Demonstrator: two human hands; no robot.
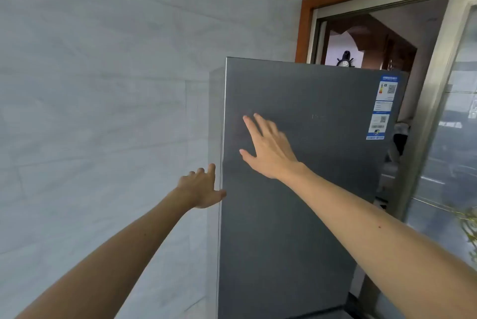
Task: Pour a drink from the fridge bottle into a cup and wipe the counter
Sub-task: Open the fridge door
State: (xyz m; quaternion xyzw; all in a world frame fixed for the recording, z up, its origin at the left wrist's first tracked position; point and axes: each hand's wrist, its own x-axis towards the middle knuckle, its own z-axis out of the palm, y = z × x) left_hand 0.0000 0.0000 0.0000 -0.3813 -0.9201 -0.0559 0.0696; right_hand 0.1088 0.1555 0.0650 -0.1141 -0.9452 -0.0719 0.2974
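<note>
"While both arms were stretched forward, where was the fridge door (296, 215)?"

"It stood upright at twelve o'clock, grey, with the tiled wall (103, 112) at its nine o'clock side."

"And the left hand (201, 187)?"

"It held the left edge of the fridge door: the thumb lay on the front face, and the fingers were curled round the side."

"And the right hand (269, 149)?"

"It lay flat on the front face with straight, spread fingers and gripped nothing. It was at about two o'clock from the left hand. The stickers (382, 106) were near the two o'clock corner, well apart from both hands."
</note>
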